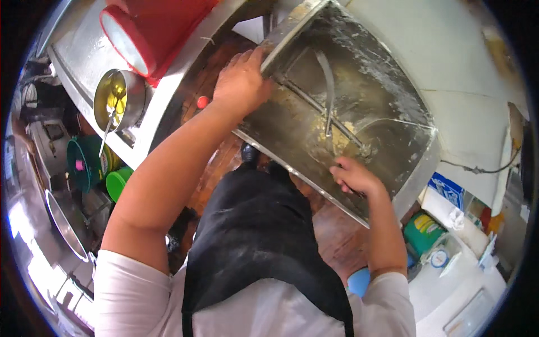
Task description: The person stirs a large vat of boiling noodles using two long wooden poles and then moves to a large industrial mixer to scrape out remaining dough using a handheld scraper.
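Note:
A stainless-steel mixer tub [391,168] lies before me, with bent metal mixing arms [326,84] across its inside. Pale dough-like residue [343,126] clings around the arms and the floor of the tub, and whitish smears mark its far wall. My left hand [242,82] grips the tub's left end wall at its upper edge. Inside the near right part of the tub is my right hand [358,177], its fingers curled. Something thin and dark shows by that palm, but the fingers hide most of it and I cannot tell what it is.
A metal pot [126,101] with yellow liquid and a ladle stands on the left counter beside a red container [168,38]. Below are green buckets [120,183]. To the right, a white surface [446,290] holds a green container [423,234]. Reddish flooring [341,236] shows beneath me.

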A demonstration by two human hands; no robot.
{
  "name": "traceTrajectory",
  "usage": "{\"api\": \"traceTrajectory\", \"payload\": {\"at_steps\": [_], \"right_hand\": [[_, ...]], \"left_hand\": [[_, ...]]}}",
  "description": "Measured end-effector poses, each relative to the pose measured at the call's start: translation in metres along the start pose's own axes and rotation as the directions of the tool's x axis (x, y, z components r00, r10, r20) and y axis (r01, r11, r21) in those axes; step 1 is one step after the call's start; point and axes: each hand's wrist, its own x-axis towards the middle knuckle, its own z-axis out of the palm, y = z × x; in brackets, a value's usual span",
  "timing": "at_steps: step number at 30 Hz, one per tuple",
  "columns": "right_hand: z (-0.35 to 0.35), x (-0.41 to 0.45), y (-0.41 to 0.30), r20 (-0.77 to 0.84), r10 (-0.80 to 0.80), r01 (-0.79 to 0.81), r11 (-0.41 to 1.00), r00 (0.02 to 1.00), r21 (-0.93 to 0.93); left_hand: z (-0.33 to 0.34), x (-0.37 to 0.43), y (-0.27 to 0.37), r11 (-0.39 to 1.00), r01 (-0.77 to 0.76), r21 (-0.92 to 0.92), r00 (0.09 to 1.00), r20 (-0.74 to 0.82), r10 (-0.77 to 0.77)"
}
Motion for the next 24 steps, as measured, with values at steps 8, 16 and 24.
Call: {"api": "traceTrajectory", "payload": {"at_steps": [8,16,24], "right_hand": [[-0.037,0.012,0.051,-0.590,-0.409,0.150,0.887,0.696,-0.438],[-0.032,0.048,0.015,-0.513,-0.391,-0.035,0.769,0.764,-0.639],[-0.027,0.089,-0.008,-0.487,-0.252,-0.201,0.686,0.836,-0.699]], "left_hand": [[0.003,0.004,0.006,0.996,-0.025,0.081,0.999,-0.023,0.027],[0.004,0.005,0.008,0.984,0.036,0.176,0.999,-0.042,-0.029],[0.004,0.003,0.008,0.983,0.017,0.181,0.999,-0.045,-0.009]]}}
